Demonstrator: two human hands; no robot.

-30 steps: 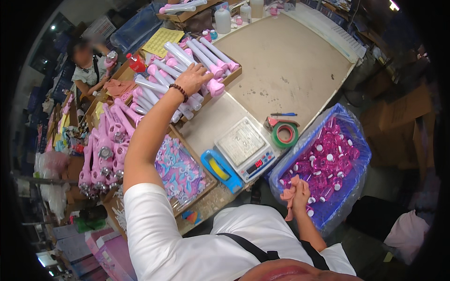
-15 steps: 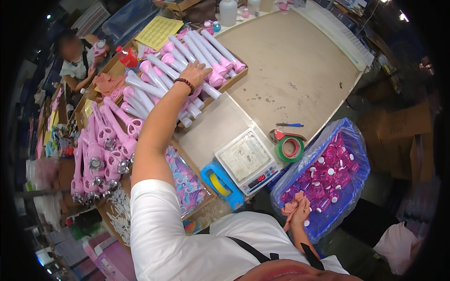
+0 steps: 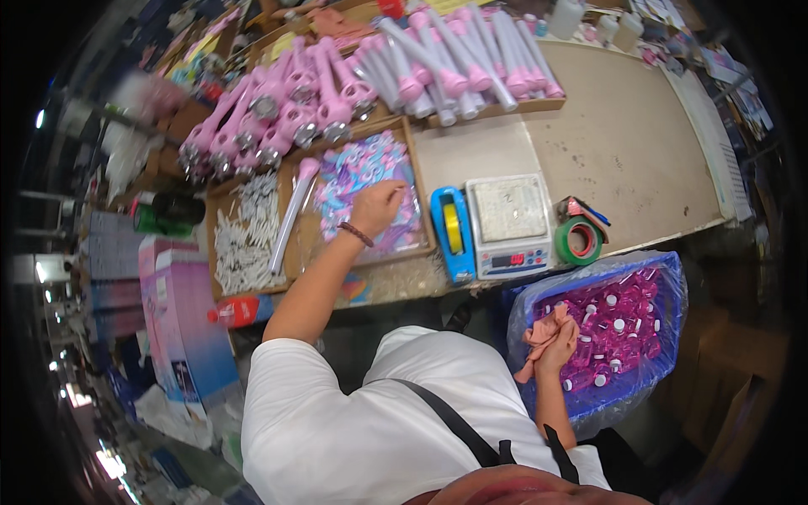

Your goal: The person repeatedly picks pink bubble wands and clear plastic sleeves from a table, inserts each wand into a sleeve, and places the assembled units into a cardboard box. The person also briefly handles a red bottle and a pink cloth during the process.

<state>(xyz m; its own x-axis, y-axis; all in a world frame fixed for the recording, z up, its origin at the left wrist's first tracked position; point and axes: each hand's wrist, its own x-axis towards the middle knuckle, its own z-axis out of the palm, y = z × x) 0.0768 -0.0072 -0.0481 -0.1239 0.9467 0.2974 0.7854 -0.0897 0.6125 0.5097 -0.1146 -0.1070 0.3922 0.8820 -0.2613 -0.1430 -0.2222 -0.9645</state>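
My left hand [image 3: 379, 208] hangs over a shallow cardboard box of pink, blue and purple printed pieces [image 3: 362, 164], its fingers curled in. Whatever may be between the fingertips is hidden. Beside that hand, a clear tube with a pink end [image 3: 295, 215] lies slanted along the divider between this box and a compartment of small white parts [image 3: 247, 240]. My right hand [image 3: 560, 343] is closed around a crumpled salmon-coloured cloth [image 3: 541, 335], over the near left side of a blue crate [image 3: 669, 337] lined with plastic film. Small bottles of pink liquid with white caps [image 3: 619, 324] fill the crate.
Pink wand handles with silvery ends [image 3: 299, 105] are heaped behind the boxes, beside a tray of pink-ended clear tubes [image 3: 480, 63]. A digital scale [image 3: 509, 220], a blue tape dispenser [image 3: 453, 236] and a green tape roll [image 3: 581, 240] line the table's front. A red-labelled bottle [image 3: 238, 311] stands at left.
My left hand has left the tray of tubes and come back toward me, over the printed pieces. The view has swung left. My right hand still grips the cloth by the crate.
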